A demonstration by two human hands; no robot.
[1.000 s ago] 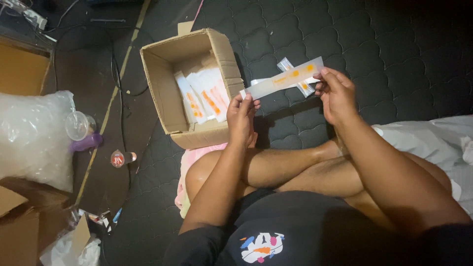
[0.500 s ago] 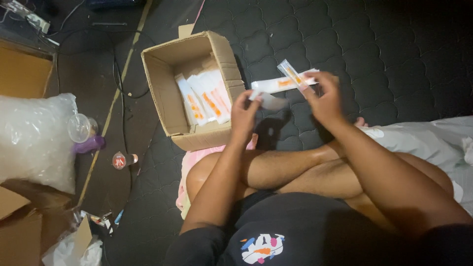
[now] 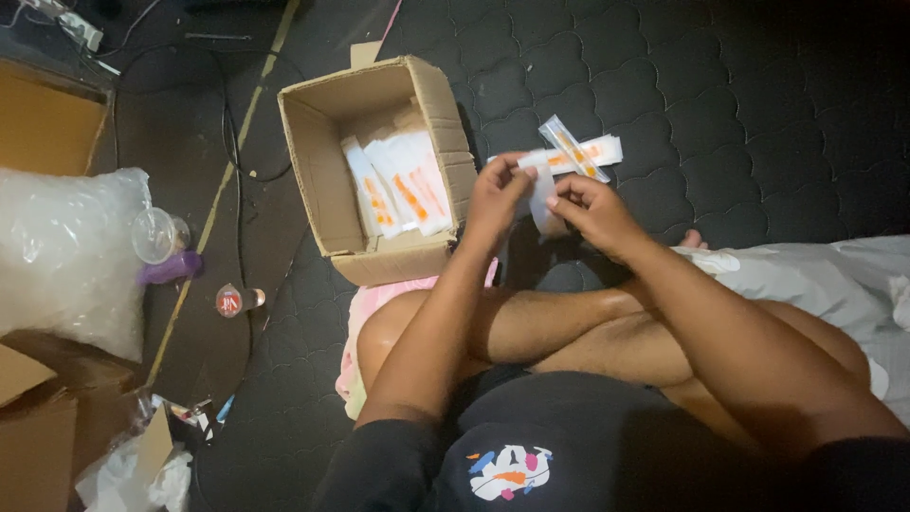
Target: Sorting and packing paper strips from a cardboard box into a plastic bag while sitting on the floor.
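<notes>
Pinching thin white-orange paper sachet (image 3: pixel 548 180), both hands.

dim room, dark quilted mattress (image 3: pixel 758 104)

I sit cross-legged on a dark quilted mattress (image 3: pixel 739 104) in a room of a home, used here as an informal packing spot. Indicators: the mattress lies at floor level, with a light bedsheet (image 3: pixel 806 275) and a pink cloth (image 3: pixel 365 313) beside my legs. On the dark floor (image 3: pixel 190 313) to my left lie black cables (image 3: pixel 227 123), a clear plastic bag (image 3: pixel 66 256), a plastic cup (image 3: pixel 156 234) and a small round-capped bottle (image 3: pixel 232 301). An open cardboard box (image 3: pixel 327 180) of white-and-orange sachets (image 3: pixel 408 185) rests on the mattress edge. More cardboard boxes (image 3: pixel 38 436) stand at the far left. Lighting is dim.
</notes>
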